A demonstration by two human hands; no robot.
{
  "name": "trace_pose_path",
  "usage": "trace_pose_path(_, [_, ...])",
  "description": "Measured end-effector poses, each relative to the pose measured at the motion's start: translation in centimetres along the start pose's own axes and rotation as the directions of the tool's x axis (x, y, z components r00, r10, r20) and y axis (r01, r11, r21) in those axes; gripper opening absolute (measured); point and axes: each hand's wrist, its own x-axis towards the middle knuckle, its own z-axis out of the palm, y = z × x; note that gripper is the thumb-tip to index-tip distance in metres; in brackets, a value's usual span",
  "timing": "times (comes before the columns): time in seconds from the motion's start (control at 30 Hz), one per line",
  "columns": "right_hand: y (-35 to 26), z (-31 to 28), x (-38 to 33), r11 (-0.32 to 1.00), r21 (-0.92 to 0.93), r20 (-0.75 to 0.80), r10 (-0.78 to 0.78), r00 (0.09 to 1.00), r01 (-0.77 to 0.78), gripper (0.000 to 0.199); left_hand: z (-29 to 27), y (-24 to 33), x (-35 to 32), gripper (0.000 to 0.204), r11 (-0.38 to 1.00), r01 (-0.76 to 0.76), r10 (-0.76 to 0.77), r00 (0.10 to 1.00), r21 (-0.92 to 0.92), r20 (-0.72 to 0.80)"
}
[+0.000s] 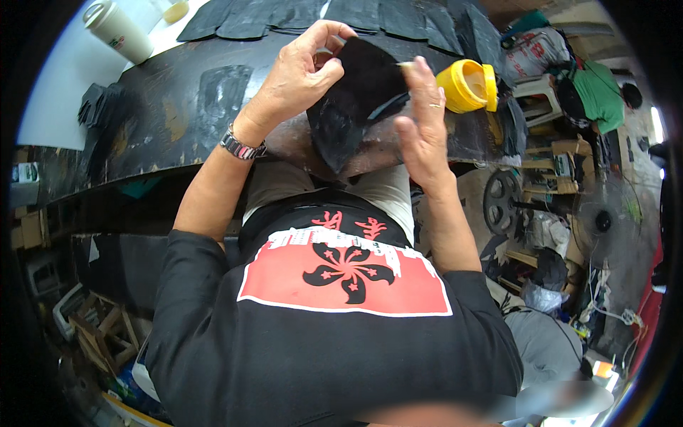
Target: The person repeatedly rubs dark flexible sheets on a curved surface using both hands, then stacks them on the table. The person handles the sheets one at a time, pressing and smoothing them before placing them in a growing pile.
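Head view: a piece of black leather (356, 99) is held up over the near edge of the workbench (178, 107), between both hands. Its long axis runs steeply from the broad, rounded upper end down to a narrower tip that points toward the person's lap. The surface is seen to be matte, dark and pliable, with a curved outline and a slight fold along the right side.

The upper left edge of the piece is pinched by the left hand (299, 75), fingers curled closed on it and thumb set against the top; a metal-link wristwatch (240, 146) is worn on that wrist. The right side is met by the right hand (421, 128), held nearly flat and upright with the fingers extended. A small pale tool (408, 64) is seen at its fingertips by the upper right corner of the piece, but what it is cannot be told. A ring is worn on one finger.

The workbench top is dark, worn and stained. More cut black leather pieces (320, 18) are laid overlapping along its far edge. An open yellow plastic tub (466, 85) is set at the right edge, just beside the right hand. A white lidded paper cup (117, 30) is stood at the far left corner, on a white sheet.
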Motion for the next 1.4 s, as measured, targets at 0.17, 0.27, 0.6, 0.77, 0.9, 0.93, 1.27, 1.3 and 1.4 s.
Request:
trace_pose_path(0.17, [0.8,0.1,0.8,0.905,0.425,-0.158,0.073,0.985,0.001,0.083,-8.8,1.8,-2.9,0.037,0.95,-0.003,0.094,0.956,0.313,-0.277])
trace_pose_path(0.27, [1.9,1.6,1.3,0.93,0.367,-0.15,0.073,0.986,-0.013,0.078,-16.1,2.4,-4.8,0.035,0.997,-0.078,0.079,0.878,0.022,-0.473])
trace_pose_path(0.6, [4.2,4.1,0.8,0.994,0.096,-0.322,0.077,0.944,-0.049,0.072,-22.8,-4.9,-11.3,0.043,0.831,0.531,-0.388,0.767,0.165,-0.511])
trace_pose_path(0.77, [4.0,4.0,1.0,0.984,0.161,-0.313,0.12,0.942,-0.072,0.071,-24.0,-9.2,-9.8,0.044,0.692,0.543,-0.193,0.775,0.477,-0.602])
trace_pose_path(0.9, [4.0,4.0,0.9,0.966,0.241,-0.313,0.164,0.936,-0.089,0.073,-26.1,-11.0,-8.2,0.046,0.552,0.561,-0.232,0.814,0.617,-0.532])
trace_pose_path(0.93, [4.0,4.0,0.8,0.963,0.252,-0.306,0.173,0.936,-0.096,0.073,-26.6,-11.2,-7.8,0.046,0.509,0.556,-0.216,0.821,0.657,-0.528])
trace_pose_path(1.27, [3.6,4.0,0.8,0.953,0.269,-0.258,0.214,0.942,-0.142,0.072,-23.8,-9.8,-7.9,0.048,0.33,0.592,-0.185,0.805,0.736,-0.564])
trace_pose_path(1.3, [3.6,4.0,0.8,0.953,0.263,-0.251,0.217,0.943,-0.149,0.072,-23.4,-9.5,-8.1,0.049,0.338,0.592,-0.168,0.803,0.732,-0.572])
trace_pose_path(1.4, [3.7,4.0,0.8,0.954,0.253,-0.245,0.222,0.944,-0.159,0.071,-22.8,-9.0,-8.4,0.052,0.363,0.577,-0.141,0.81,0.732,-0.569])
